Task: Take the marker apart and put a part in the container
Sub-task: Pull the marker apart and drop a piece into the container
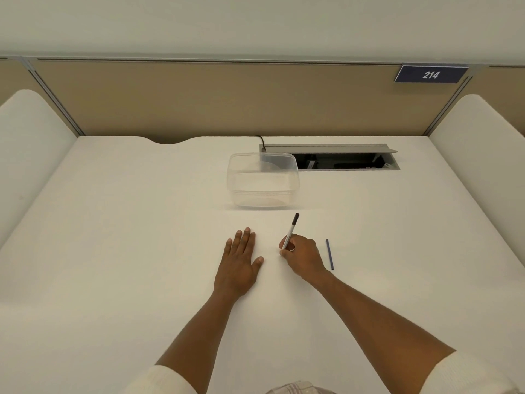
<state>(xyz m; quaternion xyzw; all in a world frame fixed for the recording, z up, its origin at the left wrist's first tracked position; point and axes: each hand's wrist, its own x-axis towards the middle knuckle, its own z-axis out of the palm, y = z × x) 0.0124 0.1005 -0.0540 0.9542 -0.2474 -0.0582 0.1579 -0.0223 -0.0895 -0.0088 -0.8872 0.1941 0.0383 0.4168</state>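
My right hand [302,255] grips a white marker [291,230] near its lower end; the marker's dark cap points up and away toward the container. My left hand [240,263] lies flat on the white desk, palm down, fingers straight, holding nothing. A clear plastic container [262,180] stands open on the desk beyond both hands, with nothing visible inside. A thin blue stick [329,254] lies on the desk just right of my right hand.
The white desk [127,237] is enclosed by beige partition walls. An open cable tray [341,160] with a dark cord is set into the desk behind the container. A sign reading 214 [431,74] hangs at the upper right.
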